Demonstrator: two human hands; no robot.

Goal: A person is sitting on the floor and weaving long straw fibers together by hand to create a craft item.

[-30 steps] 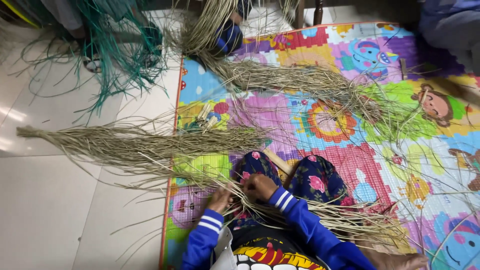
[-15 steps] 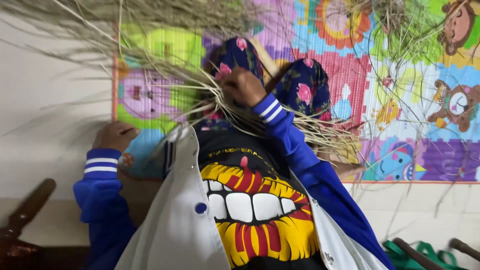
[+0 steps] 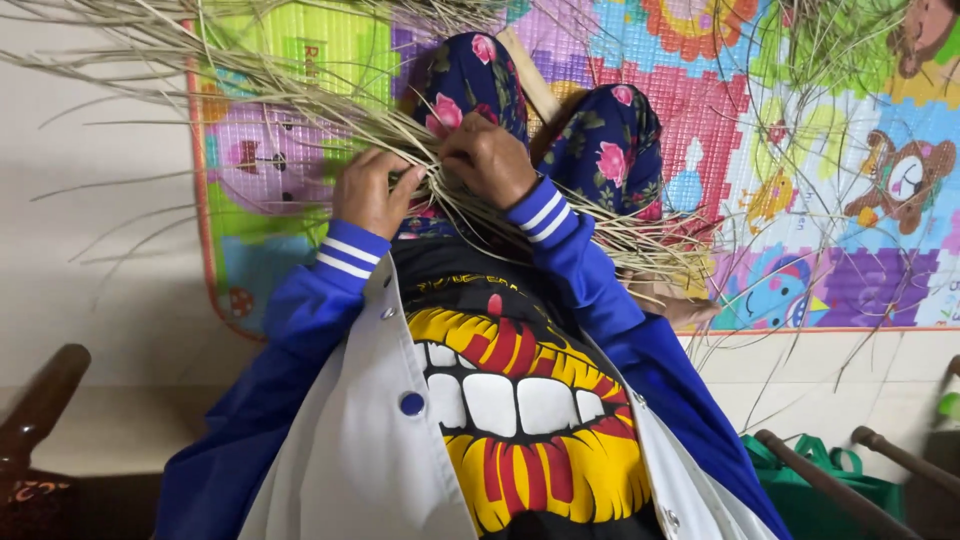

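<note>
Between both hands, pale dry straw strands (image 3: 560, 215)

hands (image 3: 430, 175) – gripping dry straw strands (image 3: 300, 100) | colourful play mat (image 3: 820, 180) beneath

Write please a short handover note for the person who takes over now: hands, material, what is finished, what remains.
Left hand: closed on the dried strands over the lap.
Right hand: closed on the same bundle, close beside the left.
Strands: they run from the grip across the flowered trousers and fan out over the colourful play mat.
Done: one bundle is gathered in both hands.
Left: no knot or woven part shows; the strands lie loose.
</note>
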